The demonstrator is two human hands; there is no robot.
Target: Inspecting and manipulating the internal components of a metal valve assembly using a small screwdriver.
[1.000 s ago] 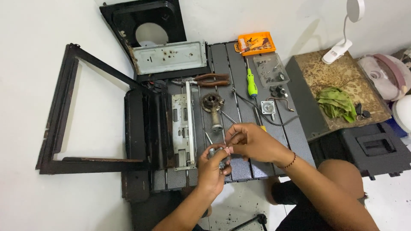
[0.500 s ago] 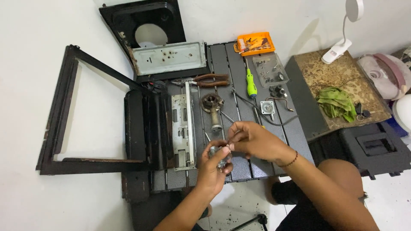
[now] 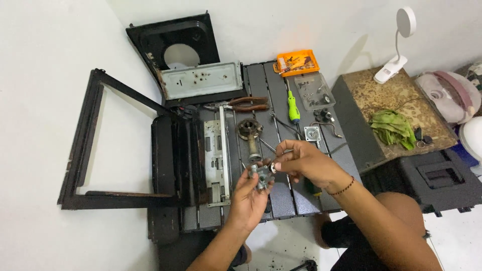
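Lying flat on the floor, a dark ribbed metal panel serves as the work surface, with a black rectangular frame leaning open well to its left and a black housing with a round opening at the top against the wall. A grey metal plate rests just below that housing. On the panel: a long perforated bracket, red-handled pliers, a rusty burner head, a green-handled screwdriver, an orange bit case and a clear parts tray. The left hand is raised above the panel's near edge, fingers curled around a small grey metal valve body, gripping it from below. The right hand sits just to the right of the valve, fingertips pinched closed on a small fitting that touches the valve's right side. The valve lies between both hands, nearer the left palm.
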